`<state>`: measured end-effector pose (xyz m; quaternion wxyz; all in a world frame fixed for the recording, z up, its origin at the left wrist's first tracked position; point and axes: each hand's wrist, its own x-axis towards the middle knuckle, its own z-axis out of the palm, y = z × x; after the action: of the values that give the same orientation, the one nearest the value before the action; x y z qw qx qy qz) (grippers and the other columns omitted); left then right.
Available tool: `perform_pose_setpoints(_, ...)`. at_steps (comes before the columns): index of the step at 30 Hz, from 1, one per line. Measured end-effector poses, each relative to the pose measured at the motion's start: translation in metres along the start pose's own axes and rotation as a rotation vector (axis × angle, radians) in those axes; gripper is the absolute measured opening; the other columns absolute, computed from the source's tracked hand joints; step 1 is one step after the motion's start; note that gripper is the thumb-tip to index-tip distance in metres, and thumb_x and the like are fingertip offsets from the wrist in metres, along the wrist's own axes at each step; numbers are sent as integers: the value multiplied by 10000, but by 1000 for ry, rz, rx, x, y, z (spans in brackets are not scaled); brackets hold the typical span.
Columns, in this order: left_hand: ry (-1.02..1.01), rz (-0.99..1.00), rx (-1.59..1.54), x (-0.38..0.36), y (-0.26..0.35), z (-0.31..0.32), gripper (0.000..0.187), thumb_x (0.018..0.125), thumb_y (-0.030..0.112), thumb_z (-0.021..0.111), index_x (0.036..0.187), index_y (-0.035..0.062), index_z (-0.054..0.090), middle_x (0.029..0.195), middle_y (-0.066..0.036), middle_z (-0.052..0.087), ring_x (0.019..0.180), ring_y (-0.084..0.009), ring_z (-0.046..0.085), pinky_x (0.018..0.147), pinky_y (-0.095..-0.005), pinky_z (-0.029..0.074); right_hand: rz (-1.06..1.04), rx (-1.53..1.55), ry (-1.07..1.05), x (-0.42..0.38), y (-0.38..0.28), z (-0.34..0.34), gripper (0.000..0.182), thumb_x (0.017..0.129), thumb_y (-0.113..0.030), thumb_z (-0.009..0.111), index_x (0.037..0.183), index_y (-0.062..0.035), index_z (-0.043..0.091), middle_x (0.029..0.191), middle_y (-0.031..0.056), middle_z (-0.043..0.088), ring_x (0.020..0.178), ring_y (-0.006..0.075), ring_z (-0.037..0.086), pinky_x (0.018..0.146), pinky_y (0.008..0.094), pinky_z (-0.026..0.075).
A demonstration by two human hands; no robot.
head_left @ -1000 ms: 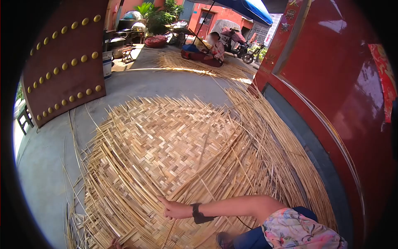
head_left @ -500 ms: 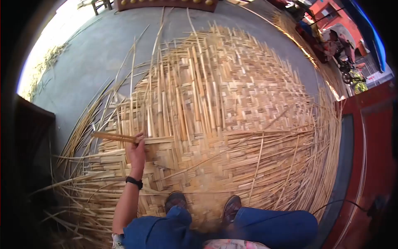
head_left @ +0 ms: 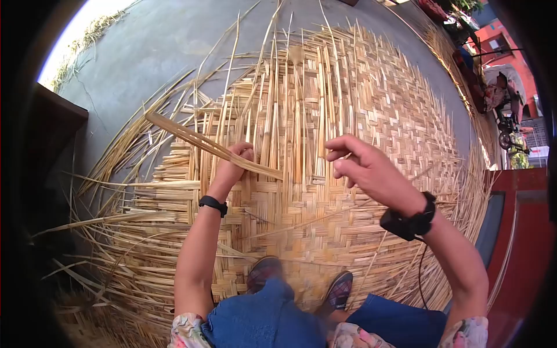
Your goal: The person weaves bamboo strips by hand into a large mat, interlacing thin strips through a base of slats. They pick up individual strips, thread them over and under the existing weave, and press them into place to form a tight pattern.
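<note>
left hand [head_left: 237,161] is closed around a small sheaf of long, flat, tan cane-like strips [head_left: 194,138]; can't count them. the sheaf slants over the left part of a big pale-straw herringbone-woven mat [head_left: 400,116], far end up and left, near end pointing between the hands. right hand [head_left: 365,171] is half curled, thumb and index apart, no strip visible in it; whether the fingertips touch anything below, can't tell.

handling, my judgement: keep the sheaf flat and untwisted, square it to the woven rows before it goes down, and hold the near end low so it doesn't snag. the loose lengthwise tan strips [head_left: 323,87] pointing away from the person look easy to tangle; best parted one by one with the free fingers, no yanking, as dry strips may split. snug each against its neighbour so no gaps stay.

pose: left forearm runs nearly straight up the view, black band [head_left: 213,206] at the wrist, fist bent slightly inward. right elbow is bent out to the side, forearm angled up and left, bulky black strap [head_left: 409,220] at the wrist, hand palm-down-ish just beside the lengthwise strips. plaid shoes [head_left: 339,290] are planted on the mat, near its woven middle.
</note>
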<state>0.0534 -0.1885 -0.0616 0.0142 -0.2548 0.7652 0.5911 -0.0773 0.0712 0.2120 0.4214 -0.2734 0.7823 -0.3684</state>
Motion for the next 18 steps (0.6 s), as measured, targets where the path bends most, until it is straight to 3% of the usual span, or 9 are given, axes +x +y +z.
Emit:
perform_pose_setpoints(1,-6,12,-115,-2,1,2,351,959,122,637,1287,10,582,963,-42,638,781,-127,624,678,-277,515,-186,-268,52,36,46,35,419,995,-98,512,1401,-4,473,1196,112,600,926,138,632,844,306,526)
perform_pose_setpoints(3,-15,41,-328,-17,7,6,278,949,112,631,1196,-10,597,936,-39,623,803,-119,605,710,-267,506,-335,-375,79,82,116,98,485,987,-77,522,1451,1,404,1330,210,517,1049,290,598,986,388,483)
perform_pose_setpoints(4,-32,40,-319,-24,11,5,167,926,60,590,1075,-17,585,927,-45,606,822,-106,568,732,-261,490,-380,-381,117,95,140,119,497,976,-101,580,1439,-9,427,1271,193,534,1064,325,574,975,404,476)
perform_pose_setpoints(7,-136,-158,-390,-26,16,-3,157,898,23,551,1048,-10,579,921,-47,588,804,-104,544,692,-267,481,-290,-327,10,100,143,122,444,955,-114,625,1378,-39,510,1163,159,549,1037,327,575,945,405,476)
perform_pose_setpoints(8,-184,-296,-250,-29,53,-12,206,891,26,542,1087,-23,579,918,-57,586,805,-113,558,664,-273,478,-298,-288,-6,97,139,117,336,917,-105,660,1249,-70,618,1048,115,553,1005,310,582,903,398,484)
perform_pose_setpoints(11,-181,-341,-315,-23,99,-9,276,894,36,539,1158,-33,580,874,-51,592,753,-129,567,623,-285,474,-406,-275,-52,98,149,111,246,890,-92,672,1136,-78,666,1004,85,570,980,280,595,869,380,498)
perform_pose_setpoints(12,-219,-320,-291,-12,85,-4,309,884,29,581,1184,-42,602,840,-47,623,711,-143,585,626,-293,485,-401,-203,-15,95,148,112,186,870,-68,672,1056,-65,676,999,74,569,959,270,596,851,373,506)
perform_pose_setpoints(15,-227,-303,-175,-1,67,5,312,856,25,651,1160,-40,631,858,-52,671,716,-140,608,653,-287,498,-440,-133,109,92,154,119,150,865,-47,665,1012,-77,682,938,56,573,909,240,596,797,339,501)
perform_pose_setpoints(18,-58,-263,-96,-6,44,20,281,831,14,706,1106,-27,661,900,-62,703,764,-129,639,704,-279,511,-335,-50,253,89,162,129,91,853,-125,696,901,-77,635,827,70,581,777,257,607,679,361,496)
